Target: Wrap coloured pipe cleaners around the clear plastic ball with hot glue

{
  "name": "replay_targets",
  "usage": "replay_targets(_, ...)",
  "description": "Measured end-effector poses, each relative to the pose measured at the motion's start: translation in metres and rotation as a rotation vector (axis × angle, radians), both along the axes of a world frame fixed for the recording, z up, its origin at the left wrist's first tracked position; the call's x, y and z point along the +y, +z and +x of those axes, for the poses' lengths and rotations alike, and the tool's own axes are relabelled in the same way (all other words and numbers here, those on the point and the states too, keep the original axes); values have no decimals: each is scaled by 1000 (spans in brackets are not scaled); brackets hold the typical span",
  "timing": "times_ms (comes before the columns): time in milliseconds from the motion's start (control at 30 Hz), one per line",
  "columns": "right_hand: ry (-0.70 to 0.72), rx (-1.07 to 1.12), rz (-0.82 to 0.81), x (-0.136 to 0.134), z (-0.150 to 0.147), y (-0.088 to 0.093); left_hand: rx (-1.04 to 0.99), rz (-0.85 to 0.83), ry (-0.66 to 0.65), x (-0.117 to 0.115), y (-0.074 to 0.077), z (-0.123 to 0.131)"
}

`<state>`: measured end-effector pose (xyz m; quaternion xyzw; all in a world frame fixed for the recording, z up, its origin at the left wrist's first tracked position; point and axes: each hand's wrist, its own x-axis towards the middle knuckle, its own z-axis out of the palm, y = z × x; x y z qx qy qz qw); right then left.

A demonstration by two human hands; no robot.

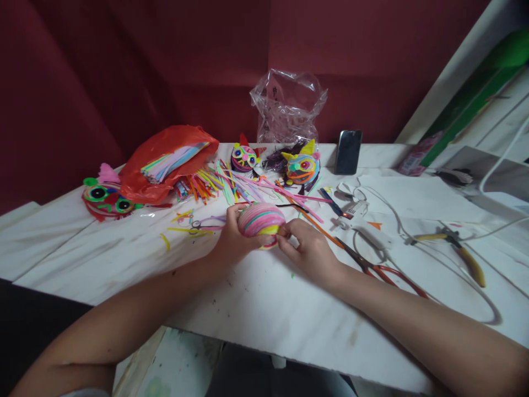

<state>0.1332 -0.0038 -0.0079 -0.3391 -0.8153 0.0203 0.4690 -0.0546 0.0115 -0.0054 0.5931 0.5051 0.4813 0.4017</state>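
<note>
My left hand (233, 234) is wrapped round a ball covered in coiled pipe cleaners (258, 216), striped pink, green, purple and yellow. Its thumb presses on the near side, below the yellow band. At the ball's right side, my right hand (308, 248) has its thumb and index finger pinched together against the surface; what lies between those fingertips is hidden. The ball is held a little above the white table. Just behind it, loose pipe cleaners (243, 190) in many colours lie in a heap.
A red plastic bag (177, 138), colourful animal heads (303, 168) and a clear bag (289, 107) line the back. A phone (348, 152) leans upright. To the right lie orange-handled scissors (372, 267), pliers (463, 251), a utility knife (332, 203) and white cables (438, 264).
</note>
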Motion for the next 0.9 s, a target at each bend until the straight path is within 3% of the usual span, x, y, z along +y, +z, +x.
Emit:
replay_targets(200,4,19,-50,-1,-2,-2,184,-14,-27,-2,10,-5)
replay_targets(433,-10,121,-177,2,0,-4,-77,-100,-50,4,5,-6)
replay_targets(700,-9,17,-26,2,1,-2,-51,-69,-50,6,0,-5)
replay_targets(900,-7,-54,-4,2,2,1,-2,-56,-37,4,2,-4)
